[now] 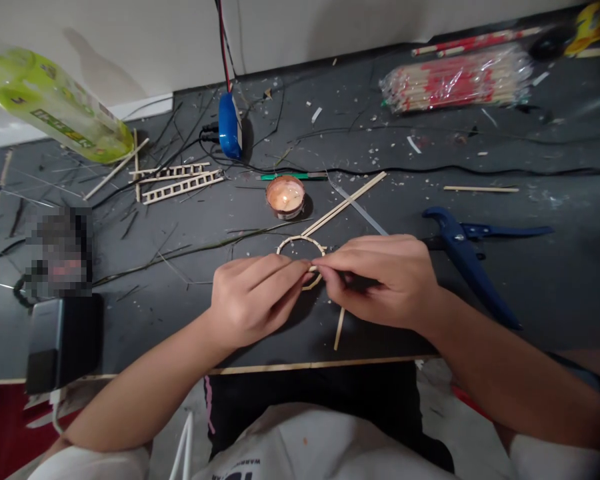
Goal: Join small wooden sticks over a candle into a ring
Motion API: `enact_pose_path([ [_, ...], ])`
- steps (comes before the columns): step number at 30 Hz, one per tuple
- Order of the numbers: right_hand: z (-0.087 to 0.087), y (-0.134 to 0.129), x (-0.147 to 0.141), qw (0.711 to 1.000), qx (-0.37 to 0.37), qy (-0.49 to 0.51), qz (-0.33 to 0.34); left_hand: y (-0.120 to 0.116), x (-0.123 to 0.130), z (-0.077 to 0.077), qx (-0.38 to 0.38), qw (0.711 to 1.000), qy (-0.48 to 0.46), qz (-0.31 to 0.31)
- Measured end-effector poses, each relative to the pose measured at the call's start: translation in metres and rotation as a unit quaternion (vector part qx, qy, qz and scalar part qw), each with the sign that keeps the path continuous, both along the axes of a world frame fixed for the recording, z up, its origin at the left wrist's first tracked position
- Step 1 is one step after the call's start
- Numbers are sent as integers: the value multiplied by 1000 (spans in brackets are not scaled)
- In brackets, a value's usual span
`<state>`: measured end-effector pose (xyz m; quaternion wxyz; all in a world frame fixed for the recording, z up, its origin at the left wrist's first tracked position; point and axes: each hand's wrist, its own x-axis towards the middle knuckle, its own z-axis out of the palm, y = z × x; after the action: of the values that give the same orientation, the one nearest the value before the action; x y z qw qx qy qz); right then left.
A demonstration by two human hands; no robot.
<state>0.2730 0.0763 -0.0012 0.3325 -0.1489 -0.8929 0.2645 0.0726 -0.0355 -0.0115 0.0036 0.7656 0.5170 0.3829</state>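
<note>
Grip: I see left hand (pixel 257 297) and right hand (pixel 386 280) pinched narrow, fingertips meeting on a short, pale wooden piece (pixel 312 269) | Place: pale, segmented wooden ring (pixel 299 237) at the fingertips, over the dark grey surface (pixel 555 287), far arc ahead-left of the pinch | Nearer: neither hand | Piece's long axis: I cannot tell
</note>
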Motion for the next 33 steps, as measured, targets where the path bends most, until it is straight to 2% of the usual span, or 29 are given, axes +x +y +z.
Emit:
enact_pose_path([
  [5, -1, 2, 1, 1000, -2, -27, 2, -3, -3, 1, 27, 996, 83, 7],
  [13, 6, -1, -4, 986, -161, 33, -33, 3, -5, 2, -9, 1000, -27, -1],
  [18, 9, -2, -6, 974, -224, 19, -14, 2, -6, -1, 19, 1000, 5, -9],
  [21, 9, -2, -7, 971, -236, 28, -22, 1, -5, -2, 29, 1000, 7, 8],
  [24, 9, -1, -6, 970, -227, 41, -79, 2, -3, -1, 29, 991, -117, 58],
  [27, 8, -2, -7, 962, -227, 65, -138, 5, 1, 0, 31, 951, -296, 87],
  [30, 4, -4, -9, 958, -232, 75, -150, 8, 5, -3, -86, 903, -417, 53],
  [33, 1, -7, -11, 966, -204, 66, -146, 7, 9, -7, -202, 867, -455, 18],
])
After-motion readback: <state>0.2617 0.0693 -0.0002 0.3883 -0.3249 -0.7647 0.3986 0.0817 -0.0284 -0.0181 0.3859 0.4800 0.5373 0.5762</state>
